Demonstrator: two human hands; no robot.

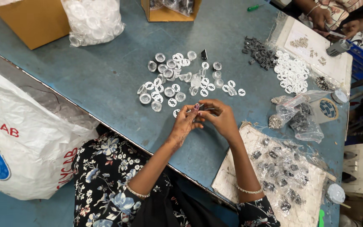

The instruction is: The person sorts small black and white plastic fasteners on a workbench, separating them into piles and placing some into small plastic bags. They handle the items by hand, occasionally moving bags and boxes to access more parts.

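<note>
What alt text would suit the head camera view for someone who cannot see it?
Seen from above, a person's left hand and right hand pinch a small dark part together over a blue table. Clear caps and white rings lie scattered just beyond; bagged dark parts sit to the right.

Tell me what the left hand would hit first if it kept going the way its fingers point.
Likely the right hand: the left hand points rightward at it, fingertips meeting around a small part.
</note>
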